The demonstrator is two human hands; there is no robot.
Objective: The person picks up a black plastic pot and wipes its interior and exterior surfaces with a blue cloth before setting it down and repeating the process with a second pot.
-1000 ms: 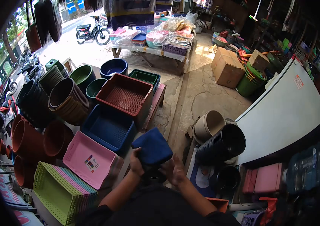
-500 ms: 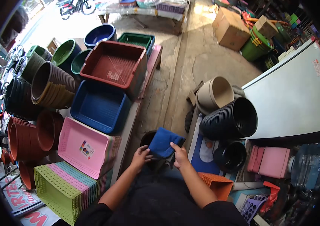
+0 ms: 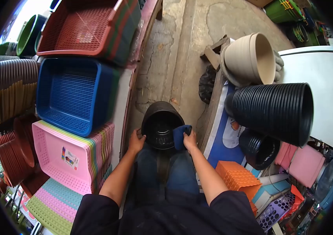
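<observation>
Between my knees stands a black pot (image 3: 162,127), its round mouth tilted toward me. My left hand (image 3: 136,141) is at the pot's left side, fingertips near the rim, fingers slightly apart. On the right, my right hand (image 3: 190,140) grips a folded blue cloth (image 3: 179,137) against the pot's right rim. A small dark part shows at the cloth's edge by my thumb. The inside of the pot is dark, with ridges low down.
Stacked baskets, red (image 3: 76,31), blue (image 3: 70,94) and pink (image 3: 62,152), line the left bench. On the right are beige pots (image 3: 248,58), stacked black pots (image 3: 272,111), orange baskets (image 3: 237,178) and a white panel (image 3: 315,86).
The view has tilted down. My right hand has brought the blue cloth down to the pot's right rim. My left hand has moved away from the cloth to the pot's left side.
</observation>
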